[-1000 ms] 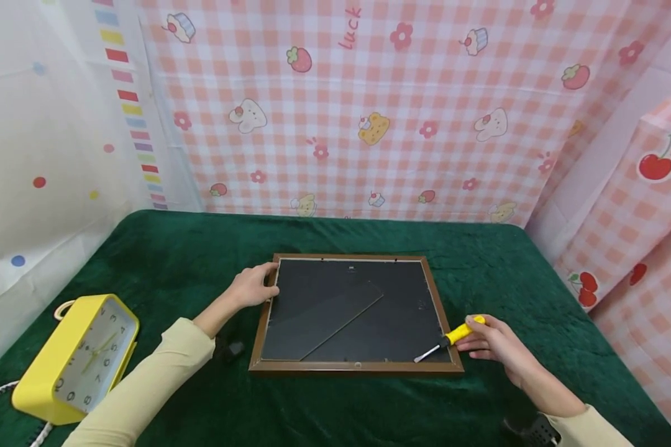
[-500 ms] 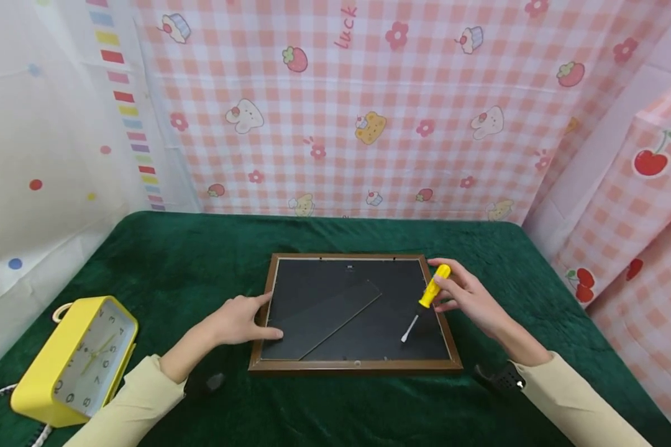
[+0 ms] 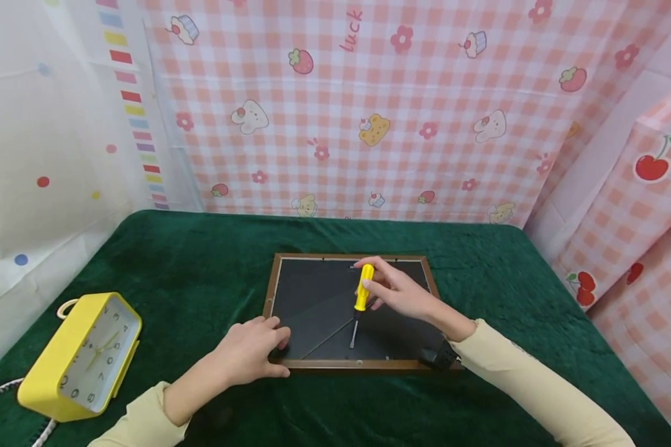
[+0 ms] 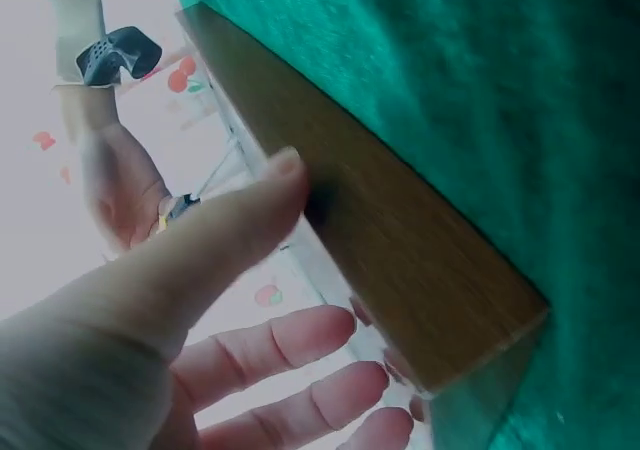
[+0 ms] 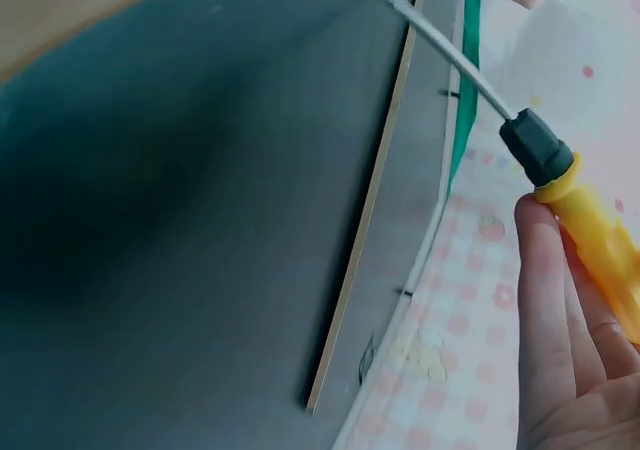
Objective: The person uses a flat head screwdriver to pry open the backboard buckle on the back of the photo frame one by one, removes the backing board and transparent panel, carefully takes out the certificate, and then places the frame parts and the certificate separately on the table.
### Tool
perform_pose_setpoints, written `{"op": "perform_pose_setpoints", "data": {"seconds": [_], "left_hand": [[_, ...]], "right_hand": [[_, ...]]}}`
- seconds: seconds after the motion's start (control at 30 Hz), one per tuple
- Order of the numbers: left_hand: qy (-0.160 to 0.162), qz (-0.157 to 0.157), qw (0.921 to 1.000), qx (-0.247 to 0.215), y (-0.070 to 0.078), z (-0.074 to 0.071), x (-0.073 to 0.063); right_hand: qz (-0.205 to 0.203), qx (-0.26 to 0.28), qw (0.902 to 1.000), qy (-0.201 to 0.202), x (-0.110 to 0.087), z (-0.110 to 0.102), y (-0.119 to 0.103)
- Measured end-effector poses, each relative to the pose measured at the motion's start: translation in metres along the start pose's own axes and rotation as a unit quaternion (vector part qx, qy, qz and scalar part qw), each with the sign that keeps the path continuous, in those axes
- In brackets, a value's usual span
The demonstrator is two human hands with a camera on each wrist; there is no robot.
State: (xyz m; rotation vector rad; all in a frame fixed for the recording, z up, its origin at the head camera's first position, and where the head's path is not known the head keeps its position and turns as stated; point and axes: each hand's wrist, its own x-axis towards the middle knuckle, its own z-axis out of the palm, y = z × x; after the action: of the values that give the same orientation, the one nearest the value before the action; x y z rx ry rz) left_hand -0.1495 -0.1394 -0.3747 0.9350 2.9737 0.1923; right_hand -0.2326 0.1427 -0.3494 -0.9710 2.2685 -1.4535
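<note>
A brown picture frame (image 3: 270,288) lies face down, its black backing board (image 3: 313,285) upward. A slanting slit-like edge (image 5: 365,225) crosses the board. My right hand (image 3: 402,295) pinches the yellow handle of a screwdriver (image 3: 365,290) between thumb and fingers; its metal shaft points down over the board's middle. In the right wrist view the fingers lie along the handle. My left hand (image 3: 251,354) is at the frame's near left corner. In the left wrist view its thumb (image 4: 285,170) is right at the frame's brown outer side, and the loosely bent fingers spread by the rim.
A yellow alarm clock (image 3: 47,372) with a striped cord stands at the left. Dark green cloth (image 3: 201,261) covers the table. Small dark tabs (image 5: 403,292) line the frame's inner edge. Patterned curtains (image 3: 335,167) hang behind and at both sides.
My right hand has carried the screwdriver from the frame's near right corner leftward to over the board's middle. My left hand has slid from the upper left side down to the near left corner.
</note>
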Motion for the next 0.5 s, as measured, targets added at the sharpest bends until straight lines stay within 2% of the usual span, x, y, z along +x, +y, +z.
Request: {"op": "perform_pose_setpoints", "data": {"seconds": [0.1,0.23,0.33,0.5], "left_hand": [[-0.003,-0.003,1.0000,-0.008,-0.003,0.000,-0.002],[-0.016,0.011,0.9993,-0.031,-0.007,0.000,-0.005],[-0.021,0.019,0.9990,-0.034,-0.008,0.000,-0.006],[-0.009,0.016,0.9998,0.006,-0.007,0.000,-0.004]], "right_hand": [[-0.002,0.008,0.9997,-0.023,0.006,0.007,-0.011],[0.009,0.019,0.9988,-0.043,0.010,0.011,-0.017],[0.018,0.020,0.9986,-0.046,0.015,0.010,-0.006],[0.036,0.030,0.9969,-0.062,0.026,0.009,0.016]]}}
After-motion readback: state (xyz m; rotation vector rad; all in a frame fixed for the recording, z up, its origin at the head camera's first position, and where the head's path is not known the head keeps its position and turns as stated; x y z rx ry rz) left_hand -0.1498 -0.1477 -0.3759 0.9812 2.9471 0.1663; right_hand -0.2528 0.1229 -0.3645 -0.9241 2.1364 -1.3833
